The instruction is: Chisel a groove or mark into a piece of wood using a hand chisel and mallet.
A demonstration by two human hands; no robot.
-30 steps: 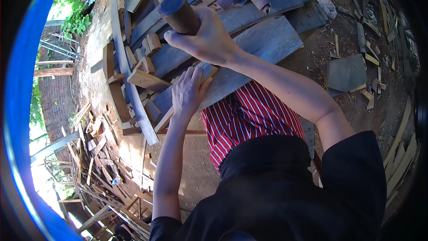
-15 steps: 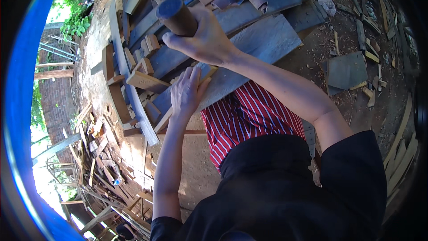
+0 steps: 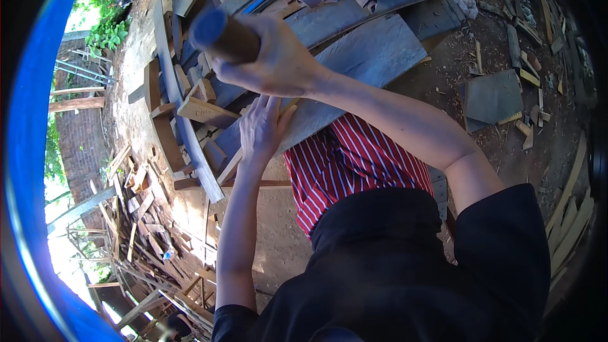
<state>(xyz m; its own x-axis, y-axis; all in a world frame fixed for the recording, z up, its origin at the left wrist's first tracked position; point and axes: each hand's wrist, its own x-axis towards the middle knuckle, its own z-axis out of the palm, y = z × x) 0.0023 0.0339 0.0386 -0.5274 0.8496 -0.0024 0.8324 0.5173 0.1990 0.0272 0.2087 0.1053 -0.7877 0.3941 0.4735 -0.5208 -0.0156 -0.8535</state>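
My right hand [image 3: 272,57] is wrapped round a thick, dark, cylindrical tool [image 3: 221,37], raised above the bench with its round end up and to the left. The tool's lower part is hidden by the hand. Just below it, my left hand [image 3: 258,130] lies with stretched fingers and thumb apart over the left end of a broad grey plank [image 3: 373,47]. A small wooden piece [image 3: 286,102] shows partly beside its thumb; whether the fingers grip it is hidden. Left of that hand, a short light-brown wood block [image 3: 206,113] juts out at an angle.
A long thin board [image 3: 183,111] and a wooden frame [image 3: 166,130] edge the bench on the left. Dark planks [image 3: 367,0] lie at the far side. Scrap wood [image 3: 136,215] litters the ground at left, and a grey square board [image 3: 494,98] lies at right.
My right hand and the dark tool have moved left and slightly down, closer to my left hand, and the tool is blurred. My left hand has hardly moved.
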